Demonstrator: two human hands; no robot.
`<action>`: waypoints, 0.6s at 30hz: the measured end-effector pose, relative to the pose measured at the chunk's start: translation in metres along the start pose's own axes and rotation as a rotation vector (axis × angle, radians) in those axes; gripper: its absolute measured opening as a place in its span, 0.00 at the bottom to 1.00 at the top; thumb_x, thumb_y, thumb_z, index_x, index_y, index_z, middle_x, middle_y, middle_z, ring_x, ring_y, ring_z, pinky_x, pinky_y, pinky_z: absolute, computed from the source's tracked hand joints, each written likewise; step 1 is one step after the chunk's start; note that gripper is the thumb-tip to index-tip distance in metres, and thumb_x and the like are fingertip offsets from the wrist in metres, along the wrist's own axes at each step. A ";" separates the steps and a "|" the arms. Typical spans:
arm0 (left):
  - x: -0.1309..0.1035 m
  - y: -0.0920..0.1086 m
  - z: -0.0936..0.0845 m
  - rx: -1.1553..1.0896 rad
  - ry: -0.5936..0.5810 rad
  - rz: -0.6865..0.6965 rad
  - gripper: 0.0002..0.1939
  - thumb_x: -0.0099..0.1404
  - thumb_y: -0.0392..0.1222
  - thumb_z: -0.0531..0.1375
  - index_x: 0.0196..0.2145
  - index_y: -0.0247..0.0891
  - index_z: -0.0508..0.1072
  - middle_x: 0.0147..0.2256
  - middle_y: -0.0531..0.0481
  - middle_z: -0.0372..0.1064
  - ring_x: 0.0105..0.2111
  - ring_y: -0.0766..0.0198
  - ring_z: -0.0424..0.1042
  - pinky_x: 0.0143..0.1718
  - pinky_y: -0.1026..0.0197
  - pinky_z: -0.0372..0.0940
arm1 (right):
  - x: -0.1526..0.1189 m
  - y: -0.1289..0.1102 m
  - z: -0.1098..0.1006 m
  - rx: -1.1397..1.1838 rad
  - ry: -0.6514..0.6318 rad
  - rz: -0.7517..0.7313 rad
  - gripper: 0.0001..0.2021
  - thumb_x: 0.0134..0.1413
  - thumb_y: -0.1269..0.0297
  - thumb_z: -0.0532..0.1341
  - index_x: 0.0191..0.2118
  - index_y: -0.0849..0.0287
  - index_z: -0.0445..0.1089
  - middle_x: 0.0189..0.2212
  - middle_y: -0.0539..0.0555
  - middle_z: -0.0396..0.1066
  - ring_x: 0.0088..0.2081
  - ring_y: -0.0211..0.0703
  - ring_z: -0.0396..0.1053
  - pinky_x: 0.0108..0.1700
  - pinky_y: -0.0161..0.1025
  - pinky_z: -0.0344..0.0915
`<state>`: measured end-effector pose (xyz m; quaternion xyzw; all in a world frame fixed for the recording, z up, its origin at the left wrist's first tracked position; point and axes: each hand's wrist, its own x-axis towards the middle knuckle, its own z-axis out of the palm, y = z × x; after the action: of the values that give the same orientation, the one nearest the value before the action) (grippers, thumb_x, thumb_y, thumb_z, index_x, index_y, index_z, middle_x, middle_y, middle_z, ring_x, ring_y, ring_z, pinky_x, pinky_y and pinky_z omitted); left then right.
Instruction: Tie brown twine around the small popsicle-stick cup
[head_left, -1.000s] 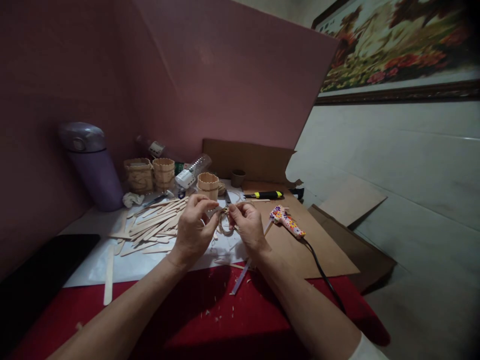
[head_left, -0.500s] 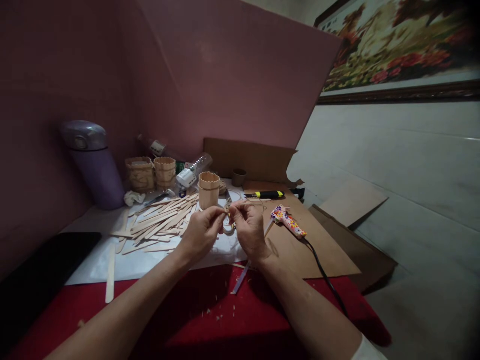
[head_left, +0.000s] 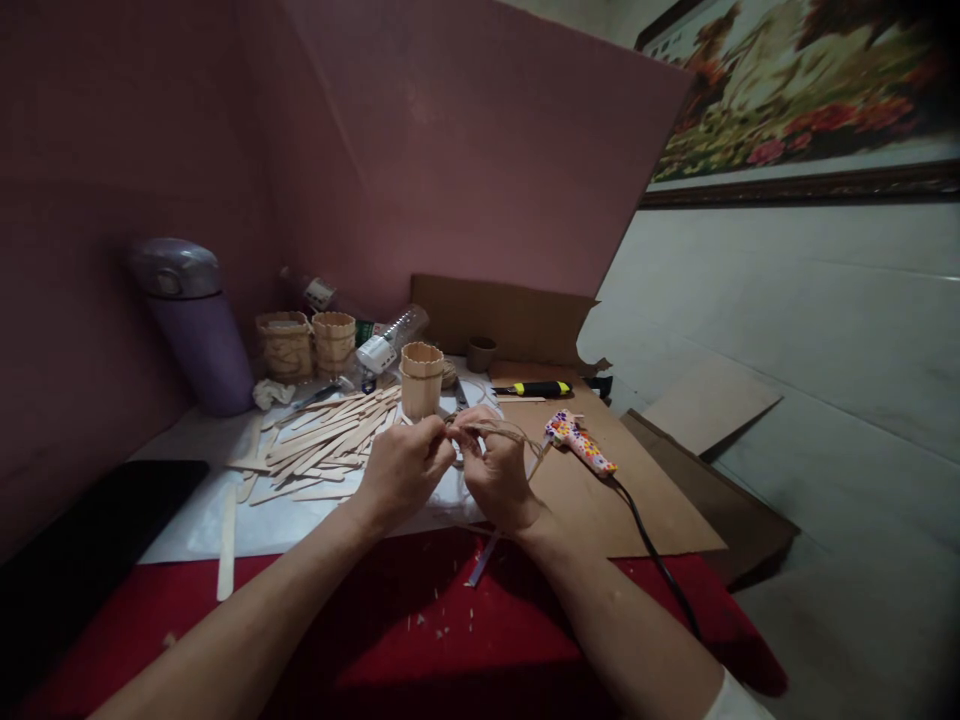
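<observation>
Brown twine (head_left: pixel 506 428) runs between my fingertips and loops over my right hand. My left hand (head_left: pixel 409 462) is closed on the twine, its fingers pinched close to the other hand. Also closed, my right hand (head_left: pixel 496 468) grips the same twine. Just behind them stands an upright cup of wooden sticks (head_left: pixel 421 382) with a cord band around it. Loose wooden sticks (head_left: pixel 322 440) lie heaped on white paper to the left. A flower-patterned glue gun (head_left: pixel 579 443) rests on cardboard at the right, a clear glue stick at its rear.
Two stick-covered cups (head_left: pixel 334 343), a purple bottle (head_left: pixel 196 330) and plastic bottles (head_left: pixel 390 340) stand or lie at the back left. A yellow-black cutter (head_left: pixel 534 389) and a small brown pot (head_left: pixel 481 354) are behind my hands. A dark object (head_left: pixel 105 540) lies left.
My hands have closed more tightly together, and a length of twine now shows looping to the right over my right hand. The view has shifted slightly.
</observation>
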<state>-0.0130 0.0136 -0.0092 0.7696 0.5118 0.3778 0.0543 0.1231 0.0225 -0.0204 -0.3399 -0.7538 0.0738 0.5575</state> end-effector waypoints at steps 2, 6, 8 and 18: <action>0.000 0.000 -0.001 0.034 -0.009 -0.013 0.10 0.58 0.39 0.52 0.21 0.39 0.66 0.18 0.52 0.63 0.20 0.65 0.60 0.25 0.63 0.49 | -0.001 0.000 0.001 -0.005 -0.001 0.001 0.07 0.57 0.69 0.55 0.28 0.58 0.66 0.28 0.53 0.67 0.32 0.41 0.65 0.36 0.38 0.61; 0.001 0.002 0.000 0.031 -0.039 -0.049 0.11 0.59 0.40 0.51 0.21 0.39 0.66 0.19 0.51 0.64 0.21 0.64 0.60 0.27 0.62 0.49 | -0.002 0.001 0.004 -0.011 0.008 0.021 0.08 0.56 0.69 0.55 0.26 0.58 0.65 0.27 0.53 0.67 0.31 0.42 0.65 0.36 0.39 0.60; 0.001 0.004 0.000 0.031 -0.045 -0.073 0.11 0.59 0.40 0.50 0.21 0.39 0.66 0.20 0.50 0.65 0.22 0.64 0.61 0.27 0.62 0.49 | -0.003 0.003 0.006 -0.011 0.012 0.045 0.08 0.56 0.70 0.55 0.26 0.58 0.65 0.26 0.53 0.67 0.31 0.42 0.65 0.36 0.39 0.60; 0.004 0.012 -0.001 -0.207 -0.029 -0.191 0.13 0.57 0.39 0.51 0.17 0.39 0.64 0.16 0.52 0.63 0.20 0.66 0.60 0.25 0.64 0.50 | -0.007 0.005 0.013 0.008 0.089 0.069 0.08 0.55 0.72 0.53 0.26 0.57 0.64 0.27 0.53 0.66 0.31 0.42 0.64 0.36 0.39 0.61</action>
<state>-0.0039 0.0108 -0.0001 0.7133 0.5400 0.4104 0.1765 0.1145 0.0261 -0.0329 -0.3663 -0.7158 0.0805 0.5891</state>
